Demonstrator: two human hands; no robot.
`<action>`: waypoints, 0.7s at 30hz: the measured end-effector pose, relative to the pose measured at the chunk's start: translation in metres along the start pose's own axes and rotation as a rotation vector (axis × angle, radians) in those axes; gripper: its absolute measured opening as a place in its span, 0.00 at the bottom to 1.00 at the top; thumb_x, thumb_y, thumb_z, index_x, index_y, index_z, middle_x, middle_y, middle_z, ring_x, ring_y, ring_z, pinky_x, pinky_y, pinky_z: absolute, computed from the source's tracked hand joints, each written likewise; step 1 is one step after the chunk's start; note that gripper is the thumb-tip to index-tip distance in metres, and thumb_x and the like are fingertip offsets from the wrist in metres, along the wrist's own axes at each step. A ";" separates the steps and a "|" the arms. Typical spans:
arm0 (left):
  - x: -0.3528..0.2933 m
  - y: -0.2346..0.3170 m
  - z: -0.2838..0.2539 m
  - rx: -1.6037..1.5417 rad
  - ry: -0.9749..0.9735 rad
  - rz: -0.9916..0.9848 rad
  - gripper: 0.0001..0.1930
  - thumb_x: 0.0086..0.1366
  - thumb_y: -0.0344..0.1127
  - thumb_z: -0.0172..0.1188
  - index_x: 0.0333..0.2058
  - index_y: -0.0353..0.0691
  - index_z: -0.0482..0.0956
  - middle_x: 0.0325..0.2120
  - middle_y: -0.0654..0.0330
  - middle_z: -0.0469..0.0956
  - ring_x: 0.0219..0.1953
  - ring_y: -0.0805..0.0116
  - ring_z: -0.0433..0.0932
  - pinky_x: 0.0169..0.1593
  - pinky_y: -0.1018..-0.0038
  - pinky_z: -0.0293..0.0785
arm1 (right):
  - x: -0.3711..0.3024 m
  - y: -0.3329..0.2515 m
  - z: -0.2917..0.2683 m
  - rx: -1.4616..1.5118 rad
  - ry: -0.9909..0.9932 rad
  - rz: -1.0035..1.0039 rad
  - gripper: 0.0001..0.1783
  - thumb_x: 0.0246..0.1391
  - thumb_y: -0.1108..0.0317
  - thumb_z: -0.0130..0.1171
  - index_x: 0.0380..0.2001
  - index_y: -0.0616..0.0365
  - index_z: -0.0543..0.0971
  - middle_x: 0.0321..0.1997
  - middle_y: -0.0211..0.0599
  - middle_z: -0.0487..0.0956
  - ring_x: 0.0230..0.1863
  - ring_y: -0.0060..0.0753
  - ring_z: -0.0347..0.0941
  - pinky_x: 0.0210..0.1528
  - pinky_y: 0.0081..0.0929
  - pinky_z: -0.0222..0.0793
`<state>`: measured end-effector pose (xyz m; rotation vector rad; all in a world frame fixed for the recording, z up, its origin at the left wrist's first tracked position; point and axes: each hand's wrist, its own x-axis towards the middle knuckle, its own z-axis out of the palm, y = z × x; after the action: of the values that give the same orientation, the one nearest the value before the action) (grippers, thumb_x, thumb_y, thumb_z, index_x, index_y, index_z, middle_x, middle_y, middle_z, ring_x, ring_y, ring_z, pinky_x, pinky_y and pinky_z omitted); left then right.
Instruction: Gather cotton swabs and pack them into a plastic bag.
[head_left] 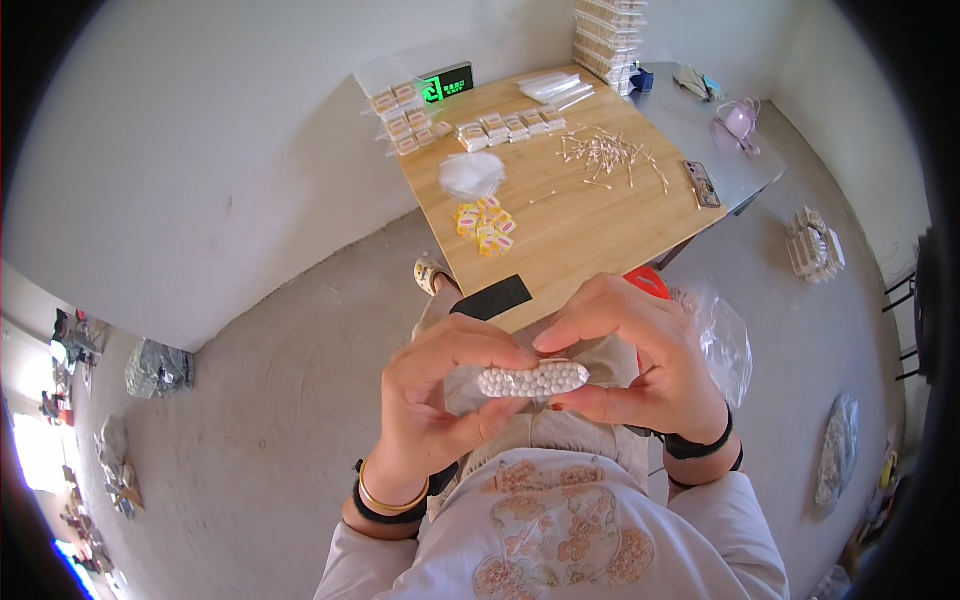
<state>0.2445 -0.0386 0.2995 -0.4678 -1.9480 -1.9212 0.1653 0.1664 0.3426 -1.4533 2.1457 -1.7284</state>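
Note:
Between my two hands, above my lap, is a bundle of cotton swabs (pixel 535 379) with its white tips turned up toward me and what looks like clear wrapping round it. My left hand (pixel 435 395) is closed on the bundle's left end, thumb below and fingers above. At the other end, my right hand (pixel 635 355) pinches it with thumb and fingertips. Loose cotton swabs (pixel 610 152) lie scattered on the wooden table (pixel 560 225) ahead. Small yellow labels (pixel 485 226) and a stack of clear plastic bags (pixel 472 175) lie at its left side.
Packed swab bundles (pixel 510 127) line the table's back, beside stacked packs (pixel 405 118) and a lit green sign (pixel 447 84). A phone (pixel 702 185) lies at the right edge, a black strip (pixel 490 298) at the near edge. Several packs (pixel 815 245) sit on the floor at right.

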 end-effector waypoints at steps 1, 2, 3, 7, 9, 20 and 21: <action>0.000 0.000 0.000 0.009 0.001 0.020 0.14 0.53 0.26 0.71 0.40 0.34 0.83 0.37 0.56 0.83 0.40 0.64 0.80 0.44 0.72 0.75 | -0.001 0.002 -0.001 0.000 -0.002 -0.002 0.16 0.42 0.76 0.72 0.38 0.58 0.83 0.39 0.34 0.81 0.42 0.38 0.77 0.45 0.31 0.71; 0.000 0.002 0.001 0.010 0.004 0.021 0.14 0.53 0.26 0.71 0.40 0.34 0.83 0.37 0.56 0.83 0.40 0.64 0.80 0.44 0.72 0.75 | -0.002 0.005 -0.002 -0.002 -0.006 -0.015 0.16 0.42 0.75 0.72 0.38 0.58 0.83 0.39 0.34 0.82 0.42 0.39 0.77 0.45 0.32 0.71; 0.000 0.004 0.002 0.069 0.021 0.040 0.15 0.52 0.26 0.72 0.40 0.35 0.83 0.37 0.55 0.83 0.40 0.64 0.80 0.44 0.72 0.75 | -0.004 0.007 -0.002 -0.003 -0.010 -0.028 0.17 0.42 0.74 0.73 0.38 0.58 0.83 0.39 0.34 0.82 0.42 0.39 0.77 0.45 0.32 0.70; 0.007 0.012 0.011 0.296 0.057 0.166 0.18 0.47 0.27 0.76 0.39 0.36 0.84 0.36 0.57 0.83 0.37 0.64 0.80 0.42 0.73 0.76 | -0.006 0.014 0.000 0.005 -0.001 -0.071 0.16 0.42 0.75 0.73 0.38 0.58 0.83 0.39 0.35 0.82 0.40 0.38 0.77 0.43 0.31 0.69; 0.007 0.009 0.010 0.372 0.031 0.233 0.18 0.47 0.29 0.78 0.38 0.36 0.83 0.36 0.57 0.81 0.37 0.64 0.80 0.40 0.72 0.74 | -0.007 0.016 0.001 -0.020 0.036 -0.118 0.16 0.40 0.75 0.73 0.37 0.56 0.83 0.39 0.34 0.83 0.40 0.36 0.77 0.43 0.31 0.68; 0.009 0.013 0.015 0.527 0.017 0.426 0.16 0.46 0.31 0.78 0.35 0.38 0.83 0.33 0.59 0.80 0.33 0.66 0.78 0.34 0.72 0.70 | -0.012 0.021 -0.010 -0.117 0.026 -0.174 0.18 0.39 0.74 0.72 0.39 0.55 0.84 0.42 0.34 0.83 0.41 0.36 0.77 0.43 0.32 0.69; 0.008 0.013 0.015 0.536 0.017 0.433 0.16 0.47 0.31 0.78 0.35 0.38 0.83 0.33 0.58 0.80 0.33 0.66 0.78 0.34 0.72 0.70 | -0.013 0.022 -0.010 -0.126 0.032 -0.151 0.18 0.40 0.74 0.72 0.39 0.55 0.84 0.43 0.34 0.83 0.42 0.37 0.77 0.44 0.32 0.69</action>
<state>0.2430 -0.0233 0.3146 -0.6403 -2.0358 -1.0847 0.1537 0.1814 0.3229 -1.6705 2.2525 -1.7008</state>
